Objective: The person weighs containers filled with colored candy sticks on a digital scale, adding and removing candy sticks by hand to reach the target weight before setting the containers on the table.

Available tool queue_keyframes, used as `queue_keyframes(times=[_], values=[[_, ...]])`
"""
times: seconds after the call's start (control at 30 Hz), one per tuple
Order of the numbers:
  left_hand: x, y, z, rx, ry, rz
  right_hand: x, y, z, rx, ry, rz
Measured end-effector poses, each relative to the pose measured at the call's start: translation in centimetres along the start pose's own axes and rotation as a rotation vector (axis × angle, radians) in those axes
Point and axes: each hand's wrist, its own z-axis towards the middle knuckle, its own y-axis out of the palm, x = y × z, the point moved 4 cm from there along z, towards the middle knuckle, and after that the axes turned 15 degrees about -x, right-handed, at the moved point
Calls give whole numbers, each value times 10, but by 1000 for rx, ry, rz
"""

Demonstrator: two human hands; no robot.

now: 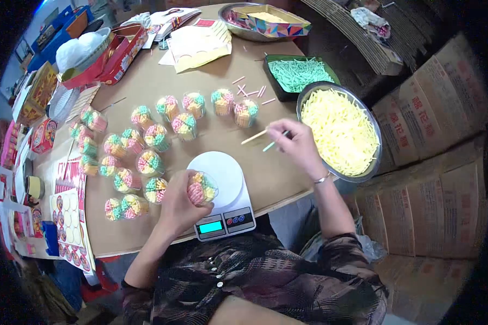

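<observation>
My left hand (179, 203) is wrapped round a clear cup (201, 188) of pink, yellow and green sticks, tilted beside the round plate of a white digital scale (217, 170). The scale's display glows cyan. My right hand (295, 142) pinches a yellow stick (254, 137) and a green stick (269, 146) over the table, just left of a metal bowl (375, 157) of yellow sticks. Several filled cups (157, 137) stand in loose groups beyond and left of the scale.
Behind the metal bowl is a dark tray (281, 93) of green sticks. Loose pink sticks (242, 89) lie near the cups. Sticker sheets (70, 216) are at the left, a red box (119, 59) and papers (198, 46) at the back. Cardboard boxes (417, 200) stand at the right.
</observation>
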Motion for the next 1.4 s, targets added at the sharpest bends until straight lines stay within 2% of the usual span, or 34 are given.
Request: queue_keyframes(times=[0.03,0.17,0.33,0.5,0.7,0.83,1.0,1.1,1.17,1.23,1.4], values=[[-2,3,-3,-25,15,-5,1,-17,-3,47,-11,9],[-22,4,-15,40,-46,-406,23,-77,-13,168,-20,173],[-26,-1,-20,43,-16,-283,54,-104,-17,225,45,304],[-24,-5,-24,49,-61,-302,68,-115,-4,227,16,353],[-18,-10,-29,16,-99,-310,61,-125,5,267,-3,263],[-20,-8,-27,82,-1,-232,67,-130,7,285,16,252],[-10,-11,-26,85,-5,-222,68,-147,49,234,-89,147],[-9,-9,-27,41,-38,-214,65,-166,91,323,-99,201],[-9,-9,-30,5,-77,-206,75,-188,121,398,-192,-252],[-9,-11,-34,33,-72,-208,72,-192,139,397,-69,-240],[-11,-11,-42,66,-58,-236,65,-169,170,324,-57,32]])
